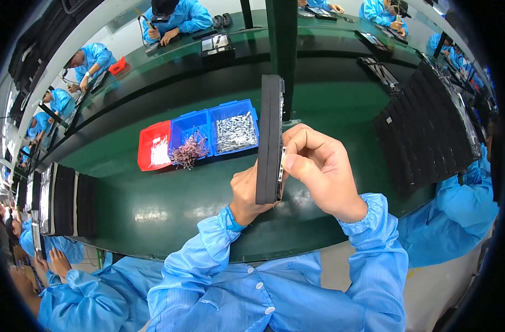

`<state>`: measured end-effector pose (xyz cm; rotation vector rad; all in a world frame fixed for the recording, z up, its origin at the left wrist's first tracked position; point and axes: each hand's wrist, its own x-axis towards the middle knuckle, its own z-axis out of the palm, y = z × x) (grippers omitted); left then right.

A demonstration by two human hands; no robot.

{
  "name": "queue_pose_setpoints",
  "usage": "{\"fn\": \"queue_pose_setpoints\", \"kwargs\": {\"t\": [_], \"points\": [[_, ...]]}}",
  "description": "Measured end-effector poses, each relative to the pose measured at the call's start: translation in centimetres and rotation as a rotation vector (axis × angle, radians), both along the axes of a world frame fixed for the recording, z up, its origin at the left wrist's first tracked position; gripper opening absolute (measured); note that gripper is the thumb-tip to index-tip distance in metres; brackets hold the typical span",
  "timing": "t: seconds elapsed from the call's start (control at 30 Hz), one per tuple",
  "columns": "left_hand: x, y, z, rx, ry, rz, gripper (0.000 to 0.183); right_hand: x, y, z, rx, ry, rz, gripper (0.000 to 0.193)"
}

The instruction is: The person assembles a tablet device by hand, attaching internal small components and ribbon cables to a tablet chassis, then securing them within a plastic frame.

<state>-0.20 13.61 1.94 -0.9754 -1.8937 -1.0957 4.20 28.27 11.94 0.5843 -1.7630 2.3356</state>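
Observation:
A black foam tray (269, 138) stands on edge in front of me, its narrow side toward the camera. Behind its lower part is my left hand (242, 195), closed on it, with most of its fingers hidden. My right hand (327, 171) is at the tray's right face, thumb and forefinger pinched on a small pale metallic strip (282, 161) lying along that face. Beyond the tray sit a blue bin (256, 106) of small silvery metal parts, a second blue bin (178, 123) with a tangle of thin pinkish wires, and a red bin (144, 149) holding white pieces.
On the green table (153, 221), stacks of black trays stand at the left (64, 199) and right (424, 133). A dark green post (283, 50) rises behind the held tray. Co-workers in blue sit close on both sides and across the far bench (241, 41).

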Motion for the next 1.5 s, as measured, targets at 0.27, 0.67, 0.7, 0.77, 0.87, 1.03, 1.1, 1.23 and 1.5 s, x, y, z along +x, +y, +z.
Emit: {"fn": "queue_pose_setpoints", "kwargs": {"t": [0.27,0.67,0.7,0.77,0.87,1.03,1.1,1.23,1.5], "points": [[0.2,-0.1,0.1,-0.017,-0.042,-0.047,0.044,0.2,0.0,0.0,0.003,-0.005,0.015,0.002],[0.1,0.2,-1.0,0.04,-0.004,0.034,0.026,0.3,0.2,-0.2,-0.001,-0.014,0.011,0.004],[0.2,0.3,-0.9,0.041,-0.003,0.031,0.026,0.3,0.3,-0.2,0.003,-0.026,0.005,0.005],[0.3,0.5,-0.9,0.026,-0.025,0.061,0.024,0.3,0.5,-0.1,0.017,-0.006,0.002,0.005],[-0.1,0.5,-1.8,0.053,0.017,0.047,0.025,0.2,0.5,0.0,0.024,0.009,0.008,0.005],[0.1,0.2,-1.0,0.015,-0.005,0.034,0.025,0.4,0.5,0.2,0.009,-0.015,0.009,0.005],[0.1,0.1,-0.9,0.007,-0.007,0.027,0.025,0.5,0.5,0.2,0.021,-0.033,0.02,0.004],[0.2,-0.4,-0.1,-0.019,0.021,-0.05,0.035,1.0,0.1,1.0,0.01,-0.125,-0.002,0.006],[0.3,-0.2,-0.4,-0.015,0.02,-0.06,0.037,0.8,0.5,1.1,-0.059,-0.232,0.04,0.001]]}}
